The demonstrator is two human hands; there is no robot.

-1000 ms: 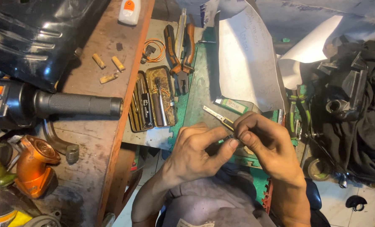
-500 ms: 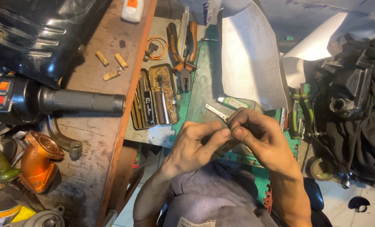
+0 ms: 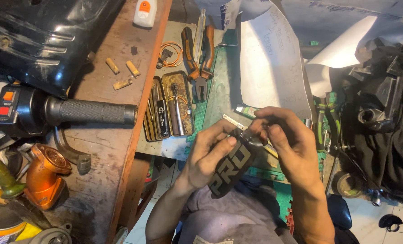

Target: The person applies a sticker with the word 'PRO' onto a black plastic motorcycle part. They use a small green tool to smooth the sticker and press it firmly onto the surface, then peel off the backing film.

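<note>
My left hand (image 3: 206, 156) grips a dark cylindrical handlebar grip (image 3: 230, 167) with pale lettering, held upright-tilted above my lap. My right hand (image 3: 287, 140) pinches its upper end, fingers curled over the top. A thin metal tool (image 3: 233, 121) lies on the green mat just beyond my fingers; whether my right hand touches it I cannot tell. Both hands hover over the near edge of the green cutting mat (image 3: 219, 90).
An open tin of small tools (image 3: 169, 108) and orange-handled pliers (image 3: 199, 54) lie left of the mat. A black handlebar switch with grip (image 3: 75, 112), an orange metal part (image 3: 45, 174), brass pieces (image 3: 122, 72) and a white bottle (image 3: 145, 11) sit on the wooden bench. White paper (image 3: 269, 63) and black cloth (image 3: 386, 104) lie right.
The dark grip has come up into view between my hands; earlier they pinched something small together. The view has shifted slightly.
</note>
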